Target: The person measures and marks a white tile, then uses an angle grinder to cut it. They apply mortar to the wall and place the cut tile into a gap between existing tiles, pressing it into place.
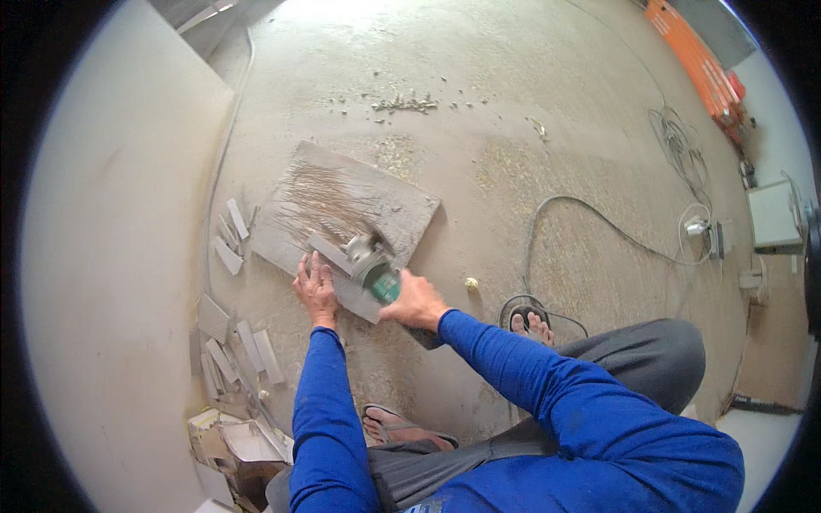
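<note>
Two bare hands of mine are at work low over a dusty grey-beige floor (479,60). My right hand (419,301) is wrapped around the body of a green-and-silver angle grinder (382,286), its fingers closed about it. The grinder's metal head points up and to the left, away from my palm, and meets the right end of a pale, narrow, flat strip (328,251); blur there hides whether they touch.

My left hand (320,299) is at the strip's other end, with the fingers slightly spread and their tips against its near-left edge; I cannot tell whether they pinch it or only press. So the strip lies just beyond my left fingertips, between them and the grinder.

Beneath is a grey, flat, four-cornered slab (415,205), scored with many thin brown lines. Left of it lie pale, narrow offcuts (237,219), and a dark, thin cable (590,208) curves across the floor on the right.
</note>
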Demonstrator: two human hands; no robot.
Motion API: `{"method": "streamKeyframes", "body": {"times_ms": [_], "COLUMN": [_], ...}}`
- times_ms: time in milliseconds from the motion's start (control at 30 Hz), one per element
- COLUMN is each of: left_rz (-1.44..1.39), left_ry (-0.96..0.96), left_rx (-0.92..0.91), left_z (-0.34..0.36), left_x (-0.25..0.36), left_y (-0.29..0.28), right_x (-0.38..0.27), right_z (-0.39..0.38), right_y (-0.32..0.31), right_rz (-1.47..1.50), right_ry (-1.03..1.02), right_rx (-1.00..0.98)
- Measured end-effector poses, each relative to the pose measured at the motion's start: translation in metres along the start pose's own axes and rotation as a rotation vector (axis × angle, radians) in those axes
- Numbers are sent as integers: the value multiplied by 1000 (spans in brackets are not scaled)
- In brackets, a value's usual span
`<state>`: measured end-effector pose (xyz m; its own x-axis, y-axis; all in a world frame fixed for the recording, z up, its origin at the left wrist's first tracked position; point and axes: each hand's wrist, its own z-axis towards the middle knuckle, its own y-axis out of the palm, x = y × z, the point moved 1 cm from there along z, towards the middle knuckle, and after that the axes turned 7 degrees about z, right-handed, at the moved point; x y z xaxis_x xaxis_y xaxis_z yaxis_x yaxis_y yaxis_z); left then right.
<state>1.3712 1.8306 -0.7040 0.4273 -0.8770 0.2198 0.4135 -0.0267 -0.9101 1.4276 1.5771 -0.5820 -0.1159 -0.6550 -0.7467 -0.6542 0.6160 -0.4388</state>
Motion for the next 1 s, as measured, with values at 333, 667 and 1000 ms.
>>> {"method": "streamKeyframes", "body": {"times_ms": [333,667,1000], "left_rz": [-1842,-1174,-198], "left_ry": [-499,-758,-720], "left_rx": [-570,-320,-72], "left_z": [1,13,3], "left_x": [161,133,93], "left_y": [-43,-27,2], "right_x": [-8,-32,-37], "right_z": [35,60,124], "right_y": [-27,-30,-21], "right_rz": [215,24,-368], "right_ry": [-61,-116,-215], "right_rx": [298,282,418]}}
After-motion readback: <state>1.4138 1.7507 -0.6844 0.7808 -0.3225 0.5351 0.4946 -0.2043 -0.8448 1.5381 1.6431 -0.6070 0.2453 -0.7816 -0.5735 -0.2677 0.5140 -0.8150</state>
